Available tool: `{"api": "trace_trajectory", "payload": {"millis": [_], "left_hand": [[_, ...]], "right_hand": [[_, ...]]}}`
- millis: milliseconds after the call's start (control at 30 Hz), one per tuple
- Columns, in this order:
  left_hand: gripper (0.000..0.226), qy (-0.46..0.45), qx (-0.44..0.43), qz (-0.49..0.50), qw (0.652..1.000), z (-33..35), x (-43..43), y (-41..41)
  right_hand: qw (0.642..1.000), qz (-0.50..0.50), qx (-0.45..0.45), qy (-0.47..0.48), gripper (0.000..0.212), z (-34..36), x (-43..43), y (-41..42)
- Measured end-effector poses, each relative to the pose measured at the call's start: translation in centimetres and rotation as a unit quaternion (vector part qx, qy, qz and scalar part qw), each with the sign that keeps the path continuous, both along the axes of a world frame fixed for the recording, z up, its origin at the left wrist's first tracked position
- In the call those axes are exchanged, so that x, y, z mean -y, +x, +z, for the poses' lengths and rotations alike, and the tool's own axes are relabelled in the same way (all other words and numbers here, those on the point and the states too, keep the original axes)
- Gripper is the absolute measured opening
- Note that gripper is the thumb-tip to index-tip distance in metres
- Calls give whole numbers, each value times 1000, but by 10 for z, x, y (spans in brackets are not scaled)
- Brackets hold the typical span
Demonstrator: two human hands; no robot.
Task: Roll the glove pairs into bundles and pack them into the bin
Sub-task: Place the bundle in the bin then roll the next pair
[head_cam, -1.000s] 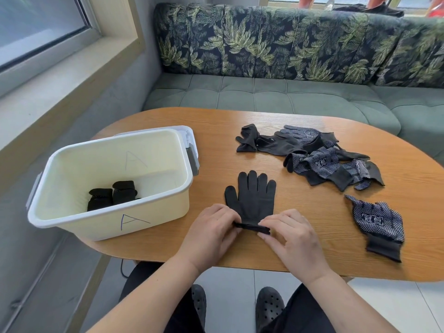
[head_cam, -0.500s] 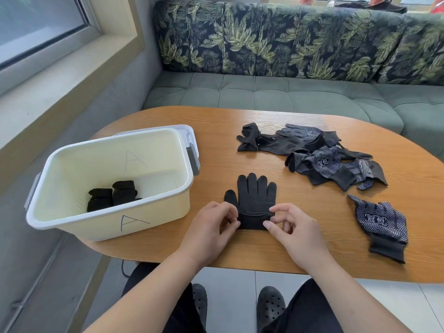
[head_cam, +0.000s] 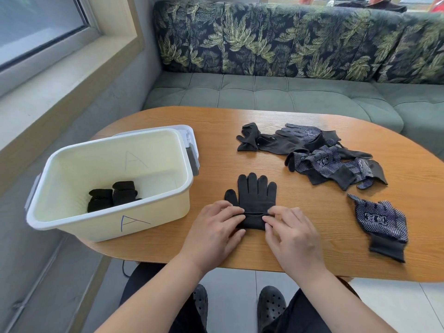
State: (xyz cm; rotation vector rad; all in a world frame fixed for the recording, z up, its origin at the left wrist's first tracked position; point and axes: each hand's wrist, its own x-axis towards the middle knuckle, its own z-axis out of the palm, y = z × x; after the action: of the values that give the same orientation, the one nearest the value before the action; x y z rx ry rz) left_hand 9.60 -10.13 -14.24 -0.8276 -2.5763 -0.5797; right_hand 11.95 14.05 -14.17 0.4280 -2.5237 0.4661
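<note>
A black glove pair [head_cam: 257, 195] lies flat on the wooden table [head_cam: 288, 248], fingers pointing away from me. Its cuff end is rolled up a short way. My left hand [head_cam: 216, 227] pinches the left end of that roll and my right hand [head_cam: 290, 231] pinches the right end. A cream plastic bin [head_cam: 134, 227] marked "A" stands at the left, with two rolled black bundles [head_cam: 111, 195] on its floor. A heap of loose black and dotted gloves [head_cam: 319, 157] lies at the back right, and one dotted glove [head_cam: 382, 222] lies apart at the right.
A green sofa [head_cam: 276, 94] with leaf-pattern cushions runs behind the table. A window sill [head_cam: 60, 68] is on the left above the bin. The bin's lid [head_cam: 189, 140] sits behind its far right corner. My shoes show below the table edge.
The roll at the cuff has grown thicker and moved up the glove toward the fingers. Both hands have shifted slightly forward with it.
</note>
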Motion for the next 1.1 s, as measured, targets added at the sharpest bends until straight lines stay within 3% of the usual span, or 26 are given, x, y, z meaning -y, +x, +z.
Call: {"api": "trace_trajectory", "payload": {"millis": [200, 367, 533, 900, 1033, 1100], "left_hand": [[26, 7, 2, 15, 1000, 1, -2, -1], [22, 25, 2, 11, 1000, 1, 1, -1], [28, 40, 29, 2, 999, 0, 3, -2], [25, 94, 76, 39, 992, 17, 3, 6], [25, 81, 68, 32, 994, 14, 2, 3], [29, 61, 60, 36, 996, 11, 2, 0]], "right_hand": [[999, 5, -22, 23, 18, -3, 0, 1], [999, 18, 27, 17, 36, 3, -2, 1], [999, 19, 37, -7, 29, 1, -3, 0], [981, 39, 127, -144, 31, 9, -7, 0], [968, 26, 152, -200, 34, 7, -9, -4], [972, 21, 142, -186, 33, 6, -10, -5]]}}
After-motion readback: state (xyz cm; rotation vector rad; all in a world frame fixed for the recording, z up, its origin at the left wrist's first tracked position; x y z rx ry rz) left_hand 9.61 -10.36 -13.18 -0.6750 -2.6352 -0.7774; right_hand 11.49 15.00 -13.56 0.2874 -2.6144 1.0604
